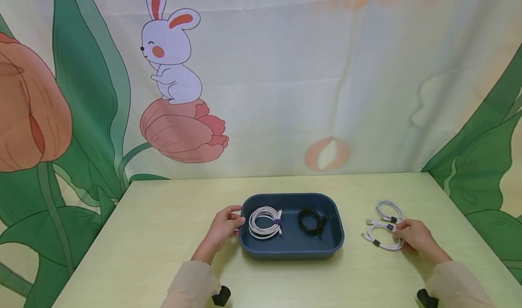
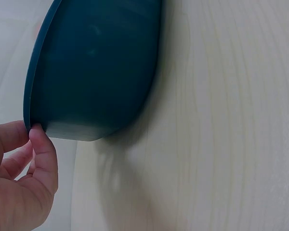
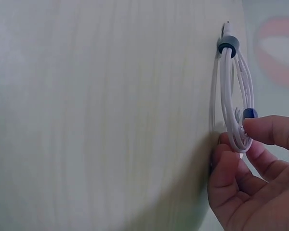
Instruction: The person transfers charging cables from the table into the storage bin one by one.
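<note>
My left hand (image 1: 222, 228) pinches the left rim of a dark blue rectangular bin (image 1: 291, 254), thumb and fingers on either side of the rim in the left wrist view. Inside the bin, a thick coiled white cable (image 1: 253, 228) with a purple tie lies at the left. A smaller black coiled cable (image 1: 323, 220) lies at the right. To the right of the bin, my right hand (image 1: 418, 238) pinches a coiled white cable (image 3: 225, 86) by its edge; it has a grey tie and a blue one. Just behind it, another white coil (image 1: 379, 208) with a black tie lies on the table.
The pale wood-grain table (image 1: 147, 235) runs back to a hanging cloth (image 1: 277, 95) printed with a rabbit, tulips and leaves. Dark pieces of the wrist gear show near both sleeves at the bottom of the head view.
</note>
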Tool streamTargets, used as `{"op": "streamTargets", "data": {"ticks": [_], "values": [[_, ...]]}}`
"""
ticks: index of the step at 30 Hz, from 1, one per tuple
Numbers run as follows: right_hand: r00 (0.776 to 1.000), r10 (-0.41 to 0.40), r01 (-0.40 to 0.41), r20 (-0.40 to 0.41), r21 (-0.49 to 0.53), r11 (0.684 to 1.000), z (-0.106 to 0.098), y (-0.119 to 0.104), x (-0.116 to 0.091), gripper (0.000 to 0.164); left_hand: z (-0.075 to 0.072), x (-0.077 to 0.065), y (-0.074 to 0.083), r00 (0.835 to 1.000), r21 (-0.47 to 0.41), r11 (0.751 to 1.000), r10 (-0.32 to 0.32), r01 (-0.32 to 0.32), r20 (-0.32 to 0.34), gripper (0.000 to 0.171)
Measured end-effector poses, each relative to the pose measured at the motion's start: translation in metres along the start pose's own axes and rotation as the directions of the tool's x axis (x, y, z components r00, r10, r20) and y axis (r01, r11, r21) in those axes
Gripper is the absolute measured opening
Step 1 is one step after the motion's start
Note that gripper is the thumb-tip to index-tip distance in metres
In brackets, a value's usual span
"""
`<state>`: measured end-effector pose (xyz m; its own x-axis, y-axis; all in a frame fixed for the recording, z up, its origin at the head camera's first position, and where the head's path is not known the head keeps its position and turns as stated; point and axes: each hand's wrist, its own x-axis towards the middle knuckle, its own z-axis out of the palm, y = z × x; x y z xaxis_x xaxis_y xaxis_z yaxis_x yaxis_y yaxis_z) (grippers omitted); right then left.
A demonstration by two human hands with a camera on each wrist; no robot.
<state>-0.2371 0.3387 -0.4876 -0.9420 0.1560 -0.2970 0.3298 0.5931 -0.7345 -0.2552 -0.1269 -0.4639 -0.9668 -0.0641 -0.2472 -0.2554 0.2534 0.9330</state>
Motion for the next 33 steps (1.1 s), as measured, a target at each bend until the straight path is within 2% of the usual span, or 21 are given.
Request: {"op": "streamTargets", "data": {"ticks": [9,14,26,33], "values": [[1.000,0.017,-0.018,0.027,0.037,0.999,-0.0026,0.0013,-0.0013,0.020,-0.0002,-0.0009,0.0004,1.000,0.002,1.000,0.000,0.000,0.002,0.039],[0.999,0.000,-0.003,0.043,0.065,0.998,-0.0035,0.0020,-0.0018,0.019,-0.0002,-0.0014,0.0005,1.000,0.001,1.000,0.004,-0.004,0.004,0.039],[0.997,-0.004,-0.011,0.078,0.184,0.983,-0.0054,0.0017,-0.0035,0.021,0.0000,-0.0019,-0.0003,1.000,-0.013,1.000,0.019,-0.019,0.002,0.039],[0.997,0.002,-0.018,0.083,0.189,0.982,-0.0083,0.0019,-0.0038,0.023,0.0005,-0.0013,-0.0007,1.000,0.011,1.000,0.017,-0.017,0.001,0.038]]}}
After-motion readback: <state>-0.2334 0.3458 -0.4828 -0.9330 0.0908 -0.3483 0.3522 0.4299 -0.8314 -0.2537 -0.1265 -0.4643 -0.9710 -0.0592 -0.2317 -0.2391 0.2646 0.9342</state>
